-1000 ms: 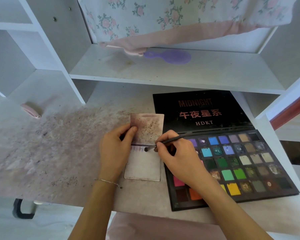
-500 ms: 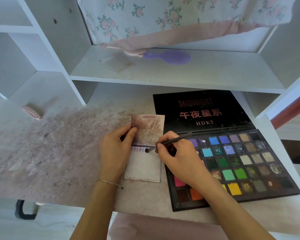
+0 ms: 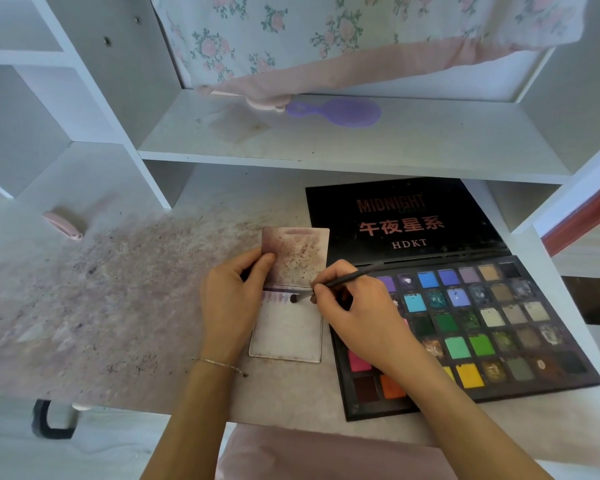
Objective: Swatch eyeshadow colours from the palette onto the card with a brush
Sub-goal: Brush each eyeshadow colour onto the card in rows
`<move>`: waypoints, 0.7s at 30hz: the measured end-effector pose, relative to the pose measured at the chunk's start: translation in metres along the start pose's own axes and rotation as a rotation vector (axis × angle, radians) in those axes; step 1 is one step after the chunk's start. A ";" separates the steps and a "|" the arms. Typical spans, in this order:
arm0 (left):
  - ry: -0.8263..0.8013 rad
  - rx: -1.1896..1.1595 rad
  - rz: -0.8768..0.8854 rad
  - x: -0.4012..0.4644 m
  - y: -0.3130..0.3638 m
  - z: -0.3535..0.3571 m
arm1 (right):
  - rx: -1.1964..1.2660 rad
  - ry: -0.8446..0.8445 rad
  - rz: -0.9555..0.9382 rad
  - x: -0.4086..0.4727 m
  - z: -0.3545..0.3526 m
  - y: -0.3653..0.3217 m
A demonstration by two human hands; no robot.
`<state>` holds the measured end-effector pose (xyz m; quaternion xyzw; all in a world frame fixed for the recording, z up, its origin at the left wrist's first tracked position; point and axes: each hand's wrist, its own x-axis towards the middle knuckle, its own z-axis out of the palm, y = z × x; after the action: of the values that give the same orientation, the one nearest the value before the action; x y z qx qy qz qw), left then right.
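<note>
The brush [image 3: 340, 279] was held in a narrow grip by the right hand [image 3: 355, 313], pinched between thumb and forefinger close to the bristle end, with its dark handle slanting up and to the right over the palette [image 3: 465, 327]. Its dark tip was laid on the card [image 3: 286, 336], just right of a short row of purple strokes near the card's upper edge. The card lay flat on the stained surface [image 3: 118, 306], beside the palette's left edge. A second, speckled card [image 3: 302, 254] was placed above it, and was pinned at its left side by the thumb of the left hand [image 3: 231, 299], whose other fingers were curled along the lower card's left margin. The palette was open, its black lid lettered "MIDNIGHT" and "HDKT". A purple hairbrush [image 3: 340, 113] was seen on the shelf [image 3: 361, 147] above.
</note>
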<state>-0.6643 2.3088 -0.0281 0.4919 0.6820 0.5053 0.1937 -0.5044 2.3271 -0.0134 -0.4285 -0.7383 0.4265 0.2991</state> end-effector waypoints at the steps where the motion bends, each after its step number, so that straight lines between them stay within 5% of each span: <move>1: -0.002 0.004 0.000 0.000 0.001 0.000 | -0.001 -0.008 0.004 0.000 0.000 0.000; 21: 0.009 -0.005 -0.015 0.000 0.000 0.000 | 0.000 -0.036 0.018 -0.001 -0.002 0.000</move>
<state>-0.6643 2.3090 -0.0283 0.4838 0.6854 0.5078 0.1956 -0.5028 2.3271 -0.0124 -0.4274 -0.7395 0.4370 0.2820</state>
